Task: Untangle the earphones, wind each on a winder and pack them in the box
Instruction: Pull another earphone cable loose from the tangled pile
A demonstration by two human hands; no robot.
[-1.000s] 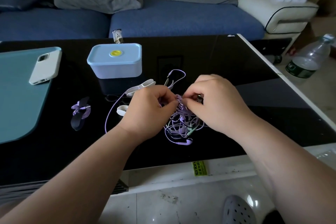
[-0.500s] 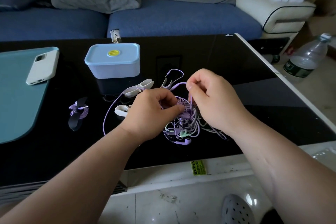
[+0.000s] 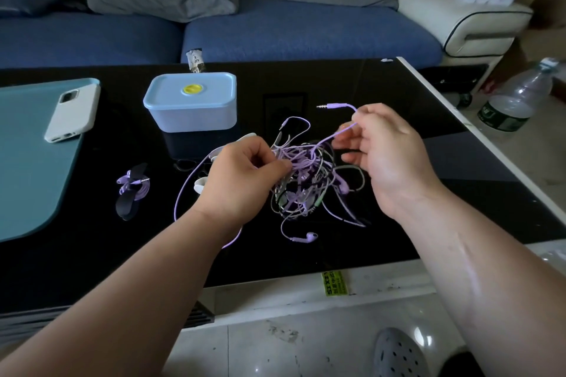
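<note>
Untangling step: at frame centre, the left hand grips the tangle — the right hand pinches a purple cable, plug free. Next, draw it out gently.

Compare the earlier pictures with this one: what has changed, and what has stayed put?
The right hand has risen rightward off the tangle, pinching a purple cable and pulling its plug free. The left hand still grips the tangle. The box, phone and wound earphones have not moved.
</note>
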